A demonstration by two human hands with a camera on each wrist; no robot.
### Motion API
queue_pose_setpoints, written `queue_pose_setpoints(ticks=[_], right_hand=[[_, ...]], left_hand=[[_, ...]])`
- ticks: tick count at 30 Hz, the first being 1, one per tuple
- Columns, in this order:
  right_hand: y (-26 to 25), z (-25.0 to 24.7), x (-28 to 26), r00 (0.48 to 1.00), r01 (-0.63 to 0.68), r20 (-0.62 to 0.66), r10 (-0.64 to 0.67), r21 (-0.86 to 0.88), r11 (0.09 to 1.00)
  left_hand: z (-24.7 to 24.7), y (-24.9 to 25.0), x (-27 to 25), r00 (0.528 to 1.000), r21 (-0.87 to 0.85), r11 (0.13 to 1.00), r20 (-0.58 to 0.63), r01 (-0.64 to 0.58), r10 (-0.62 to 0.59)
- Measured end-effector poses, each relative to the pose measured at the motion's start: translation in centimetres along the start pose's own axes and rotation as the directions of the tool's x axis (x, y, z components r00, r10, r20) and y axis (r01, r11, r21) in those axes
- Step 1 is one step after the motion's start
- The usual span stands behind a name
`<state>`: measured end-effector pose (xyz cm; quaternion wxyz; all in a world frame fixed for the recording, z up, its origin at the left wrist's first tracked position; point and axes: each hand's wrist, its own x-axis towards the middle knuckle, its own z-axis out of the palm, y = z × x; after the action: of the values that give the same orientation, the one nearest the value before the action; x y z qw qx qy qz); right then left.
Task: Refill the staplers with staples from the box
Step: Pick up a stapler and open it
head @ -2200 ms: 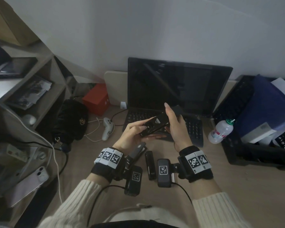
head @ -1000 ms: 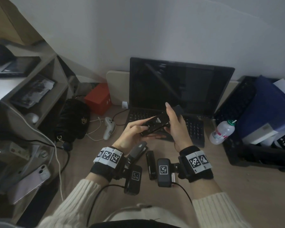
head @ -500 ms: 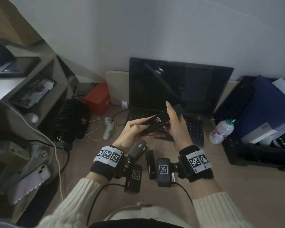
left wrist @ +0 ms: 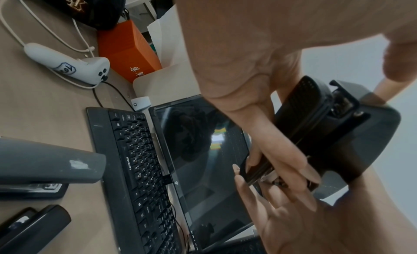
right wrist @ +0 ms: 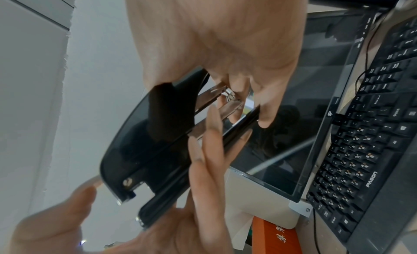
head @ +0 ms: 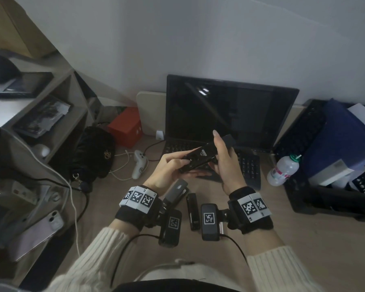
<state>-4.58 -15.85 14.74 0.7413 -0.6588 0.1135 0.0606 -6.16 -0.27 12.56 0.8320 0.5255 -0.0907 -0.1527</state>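
Both hands hold a black stapler point(head: 200, 157) in the air above the keyboard. My left hand point(head: 190, 165) grips its near end, thumb on top and fingers underneath. My right hand point(head: 221, 152) wraps the far part, with the index finger straight up along the side. In the right wrist view the stapler point(right wrist: 158, 142) has its cover lifted off the shiny metal magazine point(right wrist: 216, 101). The left wrist view shows the same stapler point(left wrist: 315, 133) from its hinge end. A grey stapler point(head: 176, 190) and a second black stapler point(head: 193, 209) lie on the desk below my wrists.
A dark monitor point(head: 230, 110) and a black keyboard point(head: 249, 165) stand behind the hands. A white controller point(head: 139, 165), an orange box point(head: 126, 125) and a black bag point(head: 93, 152) are at the left. A plastic bottle point(head: 282, 171) and a black crate point(head: 325, 199) are at the right.
Both hands keep the same hold on the black stapler above the keyboard. It has only shifted very slightly.
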Motion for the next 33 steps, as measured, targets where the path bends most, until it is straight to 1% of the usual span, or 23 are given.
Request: queue_pose_setpoints(ticks=[8,13,18,27,33], right_hand=[[0.24,0.2,0.21,1.0,0.011,-0.01,-0.011,-0.004,1.0],[0.28,0.1,0.19,1.0,-0.013,-0.022,0.012,-0.009,1.0],[0.21,-0.05,0.12,1.0,-0.007,-0.022,0.007,0.002,1.0],[0.67,0.04,0.36,0.999,-0.029,-0.036,0.03,0.023,0.999],[0.8,0.02,0.55,0.998,-0.052,-0.026,0.053,0.016,0.999]], left_hand=[[0.01,0.05,-0.12,1.0,-0.009,1.0,0.002,-0.007,0.007],[0.01,-0.05,-0.05,1.0,-0.007,1.0,-0.015,-0.007,0.007],[0.04,-0.24,0.11,1.0,-0.019,1.0,-0.007,-0.01,0.01],[-0.03,-0.25,0.14,0.998,-0.001,1.0,-0.059,0.005,-0.005],[0.11,-0.29,0.12,0.998,0.024,1.0,-0.068,-0.003,0.004]])
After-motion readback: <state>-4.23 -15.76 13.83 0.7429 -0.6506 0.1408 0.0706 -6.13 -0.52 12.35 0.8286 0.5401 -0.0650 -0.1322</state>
